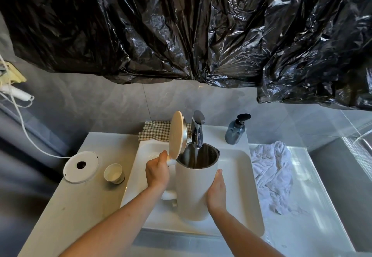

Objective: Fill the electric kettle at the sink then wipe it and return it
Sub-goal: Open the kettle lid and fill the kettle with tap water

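We hold the white electric kettle point(192, 192) upright over the sink point(239, 178), its open mouth directly beneath the chrome tap point(197, 130) at twelve o'clock, with the hinged lid point(177, 135) tipped back toward ten o'clock. The left hand point(158, 173) curls round the handle point(170, 193) at the kettle's nine o'clock side, thumb up near the hinge; the right hand point(217, 191) lies flat, fingers straight, against the wall at three o'clock, steadying rather than gripping. We judge the shell rigid and smooth, likely slippery once wet, and growing heavier as it fills, so the handle should bear the load while the flat palm checks any tilt. Whether water is running we cannot tell with certainty. The round power base point(81, 166) waits on the counter at nine o'clock beside a small cup point(113, 173); a white towel point(273, 176) lies at three o'clock, and a checked cloth point(157, 130) sits behind the lid, either suited to wiping.
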Tool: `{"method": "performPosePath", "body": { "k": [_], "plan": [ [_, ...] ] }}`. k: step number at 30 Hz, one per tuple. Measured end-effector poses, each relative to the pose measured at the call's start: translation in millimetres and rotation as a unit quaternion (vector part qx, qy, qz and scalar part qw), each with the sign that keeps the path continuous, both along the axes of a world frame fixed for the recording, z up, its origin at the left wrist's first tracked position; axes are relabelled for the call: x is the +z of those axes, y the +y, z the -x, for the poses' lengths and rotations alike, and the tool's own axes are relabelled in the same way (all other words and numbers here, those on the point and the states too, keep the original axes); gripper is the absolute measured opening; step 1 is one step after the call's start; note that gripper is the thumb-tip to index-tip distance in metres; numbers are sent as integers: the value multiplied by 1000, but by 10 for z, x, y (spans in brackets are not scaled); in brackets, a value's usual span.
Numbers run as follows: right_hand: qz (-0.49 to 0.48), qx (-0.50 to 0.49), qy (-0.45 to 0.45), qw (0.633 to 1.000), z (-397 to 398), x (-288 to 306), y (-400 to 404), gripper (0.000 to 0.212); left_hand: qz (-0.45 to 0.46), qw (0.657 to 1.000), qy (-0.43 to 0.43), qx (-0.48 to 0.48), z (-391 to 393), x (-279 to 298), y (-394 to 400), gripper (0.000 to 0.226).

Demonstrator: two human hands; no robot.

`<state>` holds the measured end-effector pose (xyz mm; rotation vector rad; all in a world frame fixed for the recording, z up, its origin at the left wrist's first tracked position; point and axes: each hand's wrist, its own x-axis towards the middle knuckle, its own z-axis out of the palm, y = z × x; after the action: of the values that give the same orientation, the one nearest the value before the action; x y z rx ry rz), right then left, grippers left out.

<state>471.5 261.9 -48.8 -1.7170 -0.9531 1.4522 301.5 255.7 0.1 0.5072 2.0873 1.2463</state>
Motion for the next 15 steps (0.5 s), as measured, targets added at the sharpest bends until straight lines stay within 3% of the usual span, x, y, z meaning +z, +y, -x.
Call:
{"method": "performPosePath", "body": {
  "k": [10, 15],
  "plan": [
    [-1, 1, -4, 1000, 24, -71, 12, 78, 2, 1000, -3, 4, 11, -32, 1, 45],
    [-8, 5, -1, 1000, -5, -28, 1, 63, -6, 1000, -9, 7, 2, -32, -5, 45]
  ]
}}
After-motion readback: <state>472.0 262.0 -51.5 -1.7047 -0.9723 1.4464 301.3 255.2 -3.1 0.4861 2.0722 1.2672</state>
